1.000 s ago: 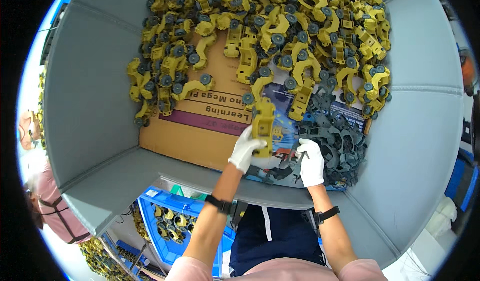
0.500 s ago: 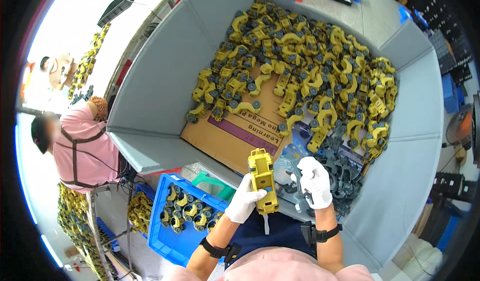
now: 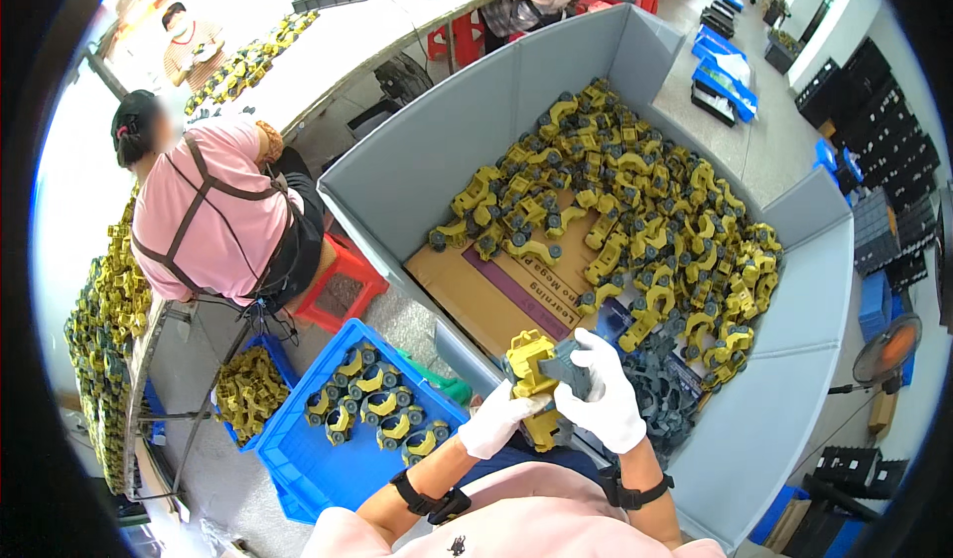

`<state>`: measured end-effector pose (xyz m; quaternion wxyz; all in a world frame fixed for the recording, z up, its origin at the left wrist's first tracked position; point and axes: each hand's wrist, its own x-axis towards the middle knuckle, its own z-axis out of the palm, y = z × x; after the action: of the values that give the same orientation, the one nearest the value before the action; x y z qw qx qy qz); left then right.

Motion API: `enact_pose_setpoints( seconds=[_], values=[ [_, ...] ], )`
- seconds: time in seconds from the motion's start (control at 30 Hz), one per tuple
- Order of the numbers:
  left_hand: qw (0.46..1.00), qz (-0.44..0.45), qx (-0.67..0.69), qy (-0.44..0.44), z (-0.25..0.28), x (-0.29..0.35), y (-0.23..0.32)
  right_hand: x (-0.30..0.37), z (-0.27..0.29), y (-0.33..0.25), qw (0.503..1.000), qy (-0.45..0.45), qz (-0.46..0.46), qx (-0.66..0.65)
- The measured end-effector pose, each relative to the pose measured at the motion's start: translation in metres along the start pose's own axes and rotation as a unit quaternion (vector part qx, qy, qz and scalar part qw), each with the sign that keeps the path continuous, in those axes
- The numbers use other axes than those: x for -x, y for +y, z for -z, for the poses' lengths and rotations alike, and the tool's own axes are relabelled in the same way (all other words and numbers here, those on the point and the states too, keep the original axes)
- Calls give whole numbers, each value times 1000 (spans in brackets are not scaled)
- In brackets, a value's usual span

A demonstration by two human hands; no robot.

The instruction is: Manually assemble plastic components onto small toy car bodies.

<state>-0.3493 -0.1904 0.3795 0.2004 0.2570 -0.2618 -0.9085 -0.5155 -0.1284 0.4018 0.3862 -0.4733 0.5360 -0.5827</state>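
Both hands [image 3: 496,422] [image 3: 610,399] half-curled around toy parts [image 3: 530,350] [image 3: 568,365]

yellow toy truck [image 3: 530,357], grey part [image 3: 568,367] alongside

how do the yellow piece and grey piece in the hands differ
The left hand holds the yellow piece; the right hand holds the grey piece. The yellow piece looks longer than what shows of the grey piece. Shared: both are partly hidden by the hands.

plain white gloves [image 3: 613,414] over the fingers [image 3: 596,352], mustardy yellow toy vehicle [image 3: 530,350] between them, kinda slate grey piece [image 3: 568,367] by the right ones, super blue tray [image 3: 306,459] off left of them
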Motion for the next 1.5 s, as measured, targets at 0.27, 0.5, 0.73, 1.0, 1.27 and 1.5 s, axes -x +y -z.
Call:
enact_pose_setpoints(
  seconds=[0.27, 0.5, 0.73, 1.0, 1.27, 1.5],
  values=[
    [998, -29, -58, -17, 4, 22, 1, 27, -14, -40, 998, 50, -10, 37],
    [985, -73, -155, 3, -10, 34, 10, 44, -14, -58, 986, 52, 67, 145],
    [977, -114, -182, -5, -19, 38, 9, 58, -22, -72, 984, 43, 76, 155],
    [969, -165, -184, 20, -11, 39, -2, 71, -25, -78, 959, 56, 124, 248],
    [953, -241, -186, -6, -10, 43, -3, 74, -23, -107, 940, 50, 135, 309],
    [977, -174, -123, -14, -28, 57, 7, 82, -19, -121, 933, 19, 138, 332]
  ],
)
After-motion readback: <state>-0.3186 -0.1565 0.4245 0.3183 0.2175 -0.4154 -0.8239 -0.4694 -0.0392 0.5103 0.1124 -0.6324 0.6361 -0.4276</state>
